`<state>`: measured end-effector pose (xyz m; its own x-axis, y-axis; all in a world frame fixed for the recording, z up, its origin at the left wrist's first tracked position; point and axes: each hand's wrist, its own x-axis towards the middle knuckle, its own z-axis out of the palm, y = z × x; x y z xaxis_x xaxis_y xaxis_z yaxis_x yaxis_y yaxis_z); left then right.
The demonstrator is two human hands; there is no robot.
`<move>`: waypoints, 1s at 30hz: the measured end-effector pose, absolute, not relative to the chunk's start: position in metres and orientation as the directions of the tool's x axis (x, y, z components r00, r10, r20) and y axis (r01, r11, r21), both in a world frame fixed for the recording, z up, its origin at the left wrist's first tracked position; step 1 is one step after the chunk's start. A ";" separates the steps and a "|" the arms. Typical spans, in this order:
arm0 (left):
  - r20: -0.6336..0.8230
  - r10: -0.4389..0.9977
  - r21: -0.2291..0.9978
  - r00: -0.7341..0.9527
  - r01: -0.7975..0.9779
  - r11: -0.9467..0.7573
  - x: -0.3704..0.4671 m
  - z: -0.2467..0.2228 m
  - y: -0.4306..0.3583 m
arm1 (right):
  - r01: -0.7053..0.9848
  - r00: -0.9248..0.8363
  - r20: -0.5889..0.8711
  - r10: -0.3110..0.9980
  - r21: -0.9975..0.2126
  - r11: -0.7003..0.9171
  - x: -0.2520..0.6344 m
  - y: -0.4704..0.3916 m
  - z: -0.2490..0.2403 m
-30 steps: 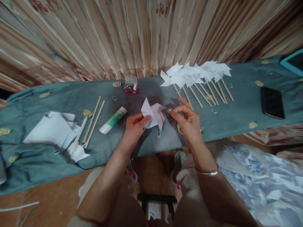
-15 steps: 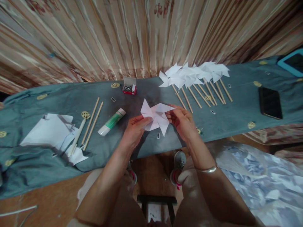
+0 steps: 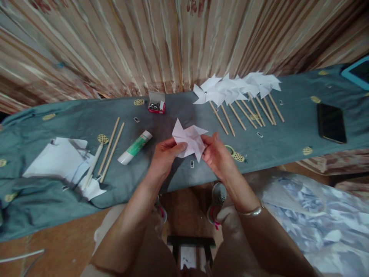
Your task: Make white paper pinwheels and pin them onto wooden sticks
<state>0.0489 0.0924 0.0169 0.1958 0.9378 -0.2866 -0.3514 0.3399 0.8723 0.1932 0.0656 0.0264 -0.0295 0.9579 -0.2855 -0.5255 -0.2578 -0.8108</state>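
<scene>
A white folded-paper pinwheel [image 3: 188, 139] is held above the cloth-covered table, its pointed blades spread out. My left hand [image 3: 167, 156] pinches its left side, thumb on top and fingers beneath. At the right edge, my right hand [image 3: 217, 156] has its fingers against a blade, while its thumb stands up and is blurred. Left of my hands lies a white and green glue tube [image 3: 135, 147]. Behind it, a small open red box [image 3: 157, 107] holds shiny metal pins. Several finished pinwheels on sticks [image 3: 235, 90] lie overlapping in a row at the back right.
Two wooden sticks [image 3: 112, 154] and a pale rod [image 3: 94, 163] lie beside white paper sheets [image 3: 56, 159] on the left. A dark phone [image 3: 331, 123] and a blue-framed device [image 3: 357, 73] are at the right. A yellow-green ring [image 3: 230, 149] peeks out beside my right hand. Curtains hang behind.
My right hand has shifted from the tip of the right blade inward and down along the pinwheel, its thumb now lifted. The right blade looks folded in shorter. My left hand keeps its pinch.
</scene>
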 end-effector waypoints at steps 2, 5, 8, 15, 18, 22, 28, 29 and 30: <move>-0.267 0.943 0.880 0.200 -0.349 0.323 0.050 0.017 0.092 | -0.476 0.004 -0.278 0.961 -0.845 -0.243 0.191 0.064 0.025; -0.256 0.943 0.886 0.211 -0.338 0.316 0.051 0.017 0.092 | -0.426 0.045 -0.301 0.953 -0.868 -0.254 0.187 0.064 0.020; -0.248 0.943 0.890 0.224 -0.331 0.313 0.051 0.017 0.092 | -0.427 0.066 -0.316 0.947 -0.866 -0.259 0.186 0.065 0.017; -0.062 0.991 0.920 0.119 -0.377 0.103 0.045 0.015 0.092 | -0.452 0.096 -0.302 0.949 -0.862 -0.229 0.188 0.066 0.017; 0.031 0.992 0.956 0.124 -0.294 0.007 0.043 0.014 0.093 | -0.441 0.103 -0.302 0.948 -0.868 -0.229 0.189 0.067 0.015; 0.091 0.989 0.973 0.117 -0.223 -0.063 0.041 0.012 0.091 | -0.424 0.095 -0.304 0.948 -0.874 -0.238 0.190 0.068 0.014; 0.049 0.993 0.988 0.109 -0.153 -0.032 0.041 0.018 0.087 | -0.428 0.080 -0.296 0.952 -0.872 -0.235 0.190 0.070 0.014; 0.039 0.994 0.989 0.105 -0.145 -0.024 0.041 0.019 0.087 | -0.432 0.076 -0.296 0.952 -0.870 -0.236 0.190 0.070 0.014; 0.034 0.994 0.990 0.099 -0.137 -0.020 0.041 0.020 0.088 | -0.434 0.073 -0.294 0.953 -0.870 -0.236 0.190 0.071 0.014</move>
<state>0.0407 0.0876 0.0198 0.0993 0.9945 0.0339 -0.1370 -0.0201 0.9904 0.1902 0.0706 0.0141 0.0726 0.9529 -0.2944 -0.4337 -0.2356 -0.8697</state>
